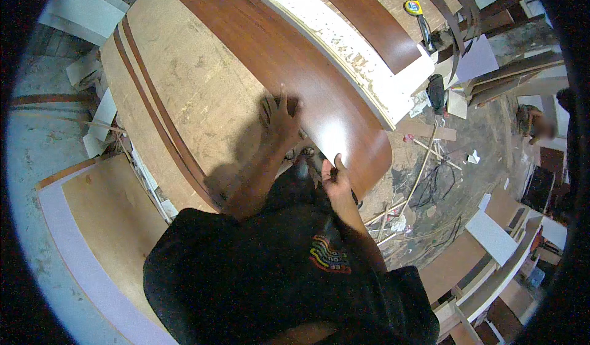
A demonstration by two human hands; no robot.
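Note:
A long brown wood-grain laminate sheet runs from the upper left toward the middle right, its near end overhanging the worktable's end and bending down. My right hand grips the sheet's near edge, thumb at the edge and the other fingers partly hidden. At the sheet's left edge is my left hand, fingers raised and apart, holding nothing; whether it touches the sheet I cannot tell. Beyond the sheet lies a white board with patchy brown residue, and a second brown strip rests on it.
Two thin brown strips lie along the left of the plywood worktable. A hammer and a yellow tape measure are at the far right. Sticks and scraps litter the floor; boards stand lower right. Another person is far right.

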